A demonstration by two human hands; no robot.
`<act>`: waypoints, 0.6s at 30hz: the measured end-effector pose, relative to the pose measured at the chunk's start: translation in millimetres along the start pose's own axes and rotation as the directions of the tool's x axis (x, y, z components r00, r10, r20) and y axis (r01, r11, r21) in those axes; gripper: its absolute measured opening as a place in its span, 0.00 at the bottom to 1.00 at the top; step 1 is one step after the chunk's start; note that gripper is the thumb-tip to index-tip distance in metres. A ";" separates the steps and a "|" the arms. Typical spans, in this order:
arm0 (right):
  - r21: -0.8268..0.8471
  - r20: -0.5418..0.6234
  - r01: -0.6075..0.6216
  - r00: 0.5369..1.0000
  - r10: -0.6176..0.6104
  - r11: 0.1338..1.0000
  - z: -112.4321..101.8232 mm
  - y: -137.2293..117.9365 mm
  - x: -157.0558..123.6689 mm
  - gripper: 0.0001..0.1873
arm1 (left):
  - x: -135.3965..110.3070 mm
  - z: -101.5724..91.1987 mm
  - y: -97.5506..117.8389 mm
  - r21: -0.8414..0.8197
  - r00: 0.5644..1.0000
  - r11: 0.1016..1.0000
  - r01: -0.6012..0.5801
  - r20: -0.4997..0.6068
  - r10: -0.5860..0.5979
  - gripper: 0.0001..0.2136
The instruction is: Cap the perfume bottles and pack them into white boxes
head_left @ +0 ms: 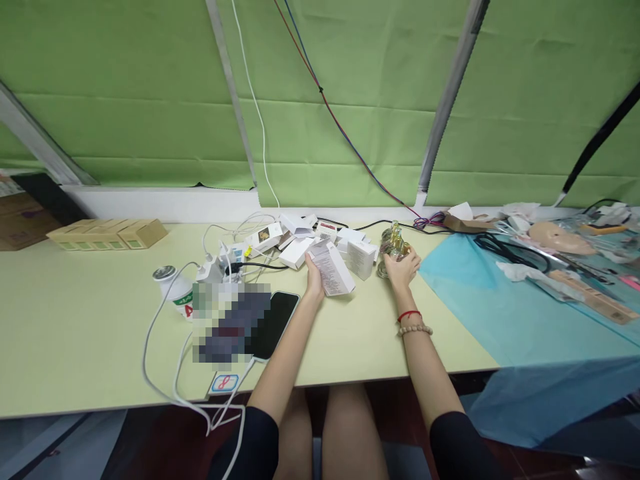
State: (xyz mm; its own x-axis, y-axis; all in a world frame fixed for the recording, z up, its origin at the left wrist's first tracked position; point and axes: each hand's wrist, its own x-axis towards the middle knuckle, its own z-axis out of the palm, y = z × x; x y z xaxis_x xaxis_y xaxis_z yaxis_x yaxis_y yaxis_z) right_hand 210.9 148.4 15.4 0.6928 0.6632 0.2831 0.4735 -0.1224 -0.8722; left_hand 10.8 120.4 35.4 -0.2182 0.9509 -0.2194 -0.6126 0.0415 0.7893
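- Grip, left: the printed side of a white carton (334, 270) is held along its left edge by the left grip (314, 280); the thumb is seen pressed to it, while the fingers behind are hidden.
- Grip, right: a translucent, yellowish piece (395, 233) is clasped in the curled fingers of the right grip (403, 265), near the left border of the blue sheet (465, 280); its exact form cannot be told.
- Position: the held carton is tilted in front of a heap of cartons (297, 252) on the counter (370, 347); whether its lower end is touching the surface cannot be told.
- Risk, toppling: the upright carton (361, 258), set between the two hands, could be knocked over if either hand were swung inward.
- Risk, slipping: the held carton might be twisted loose, since it appears to be supported along one side only.
- Risk, sliding: loosely stacked cartons could be dislodged by a nudge from behind the held one.
- Risk, damage: the translucent piece, if brittle, might be chipped should it be dropped.
- Risk, disturbance: the phone (280, 319), lying just beside the left forearm, could be pushed by a sideways sweep.
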 end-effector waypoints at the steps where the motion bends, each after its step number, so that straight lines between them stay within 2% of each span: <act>1: 0.001 0.007 -0.001 1.000 0.001 1.000 -0.2 0.0 -0.1 0.36 | 0.1 0.0 0.0 -0.003 1.000 1.000 0.003 0.002 -0.003 0.28; 6: 0.041 0.069 -0.002 0.998 -0.001 0.999 1.1 1.4 -0.5 0.29 | 0.7 -0.2 0.0 -0.012 1.000 1.000 0.005 -0.001 -0.005 0.27; 11: 0.070 0.011 0.026 1.000 -0.027 0.997 3.3 1.4 -1.3 0.29 | -2.0 1.1 -1.0 0.050 0.999 0.998 -0.040 -0.012 0.040 0.25; 15: -0.008 -0.137 0.139 0.981 -0.139 0.990 -1.1 -2.9 -4.1 0.31 | -5.6 1.8 -0.8 0.096 0.983 0.982 -0.160 -0.078 0.168 0.20; 18: -0.059 -0.205 0.269 0.939 -0.275 0.961 -4.6 -5.3 -5.8 0.20 | -4.4 -1.2 0.2 0.112 0.934 0.940 -0.322 -0.121 0.335 0.16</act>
State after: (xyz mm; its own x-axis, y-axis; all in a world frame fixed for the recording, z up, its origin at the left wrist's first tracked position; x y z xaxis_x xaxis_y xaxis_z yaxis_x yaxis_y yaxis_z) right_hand 206.9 141.8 20.2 0.6319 0.5050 0.5879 0.6737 0.0170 -0.7388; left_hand 10.7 115.8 35.8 -0.5011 0.8653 -0.0106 -0.4209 -0.2331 0.8766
